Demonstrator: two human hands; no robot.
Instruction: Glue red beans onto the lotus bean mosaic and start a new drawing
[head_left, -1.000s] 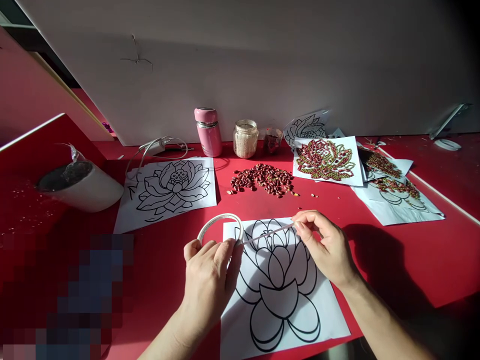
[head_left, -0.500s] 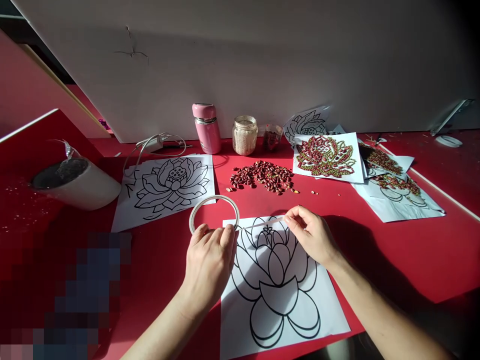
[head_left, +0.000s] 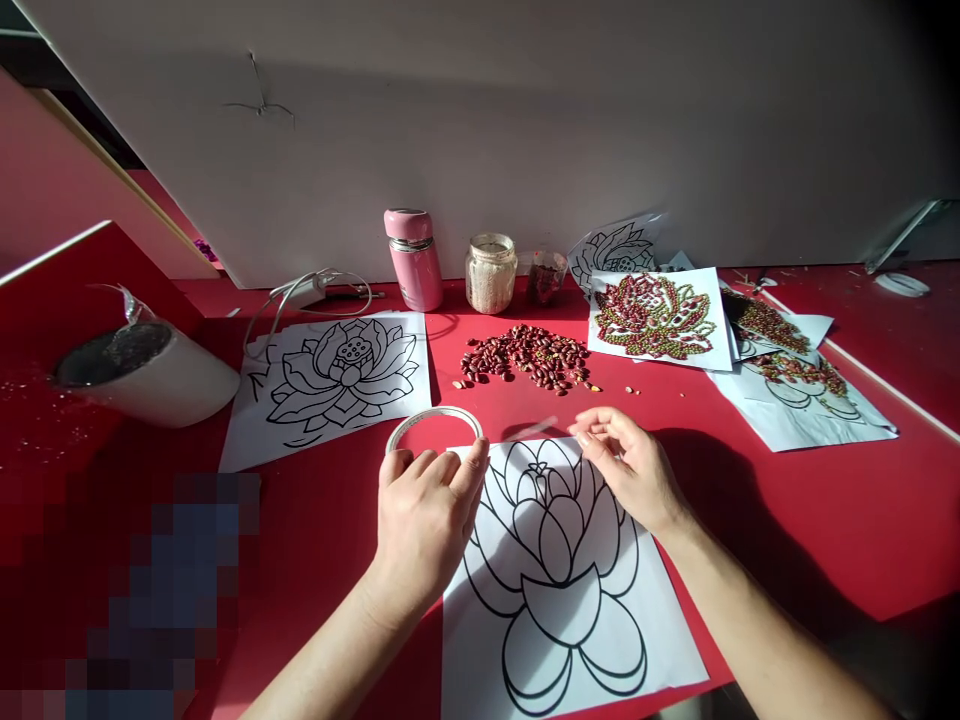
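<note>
My left hand (head_left: 431,510) is closed round the lower part of a thin roll of tape (head_left: 437,412), held upright above the near sheet's top left corner. A short pale strip of tape (head_left: 534,429) shows faintly, blurred, between the hands at the sheet's top edge. My right hand (head_left: 630,470) is over the sheet's upper right, its thumb and forefinger close together near the strip; whether they touch it cannot be made out. Below both hands lies the white sheet (head_left: 562,610) with a black lotus outline.
Beans (head_left: 529,357) lie heaped beyond the sheet. Behind them stand a pink bottle (head_left: 416,270), a glass jar (head_left: 491,275) and a clear cup (head_left: 546,280). Lotus sheets (head_left: 345,380) and a white bin (head_left: 172,380) are left, a bean-covered picture (head_left: 656,315) right.
The tape strip no longer stretches taut from the roll to my right fingers. The roll has tipped and sunk slightly in my left hand, and my right fingers have loosened a little.
</note>
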